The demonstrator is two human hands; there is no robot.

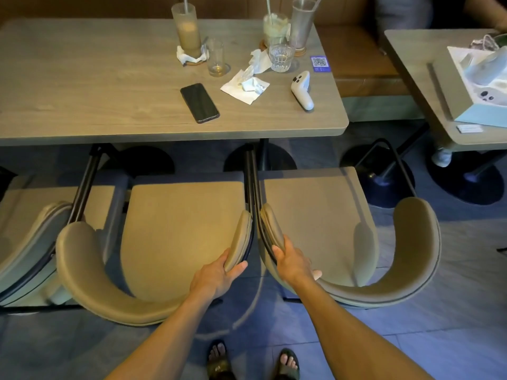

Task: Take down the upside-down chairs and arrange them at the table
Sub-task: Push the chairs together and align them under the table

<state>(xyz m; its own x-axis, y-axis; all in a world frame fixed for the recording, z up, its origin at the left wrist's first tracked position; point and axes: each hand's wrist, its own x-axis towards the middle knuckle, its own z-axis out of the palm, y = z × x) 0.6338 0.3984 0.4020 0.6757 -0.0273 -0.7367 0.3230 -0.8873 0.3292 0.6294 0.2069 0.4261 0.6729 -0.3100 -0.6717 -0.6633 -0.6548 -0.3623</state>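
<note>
Three tan padded chairs stand upright on the floor, side by side, facing the wooden table. My left hand grips the right end of the middle chair's curved backrest. My right hand grips the left end of the right chair's backrest. These two chairs nearly touch, their black frame tubes running together between them. The left chair is partly cut off by the frame edge. The seat fronts sit just short of the table's near edge.
On the table are a black phone, several glasses, crumpled napkins and a white controller. A second table with a box stands at the right. Round black table bases are on the tiled floor. My sandalled feet are below.
</note>
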